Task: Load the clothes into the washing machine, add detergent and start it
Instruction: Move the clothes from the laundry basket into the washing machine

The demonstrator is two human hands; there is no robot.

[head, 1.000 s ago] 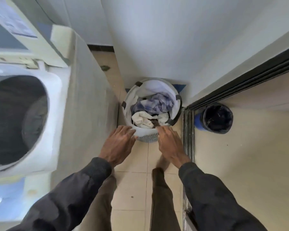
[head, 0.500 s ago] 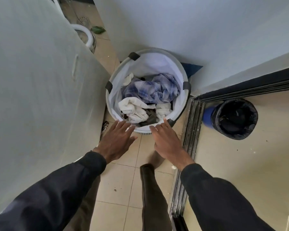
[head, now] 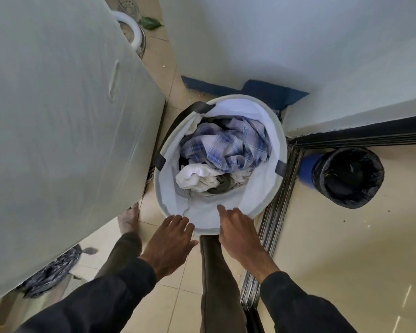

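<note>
Both hands are reaching at the near rim of the round white fabric laundry basket with dark strap handles. The left hand and right hand have their fingers straight and a bit spread, gripping nothing, and I can't tell if the fingertips actually touch the rim. The clothes sit low in the basket: a crumpled blue-and-white checked shirt on top, a bunched white cloth and a dark grey garment under it, with the rest buried. The basket is squeezed on the floor between the big pale grey side panel of the washing machine and a dark metal sliding-door track, with a white wall close behind, so it's a tight spot. Only that 1 side of the machine shows; its top is cut off. Beyond the track stands a blue round bin with a black liner. A bare foot sits against the machine's corner, and something dark and crumpled at lower left is too blurry to make out.
</note>
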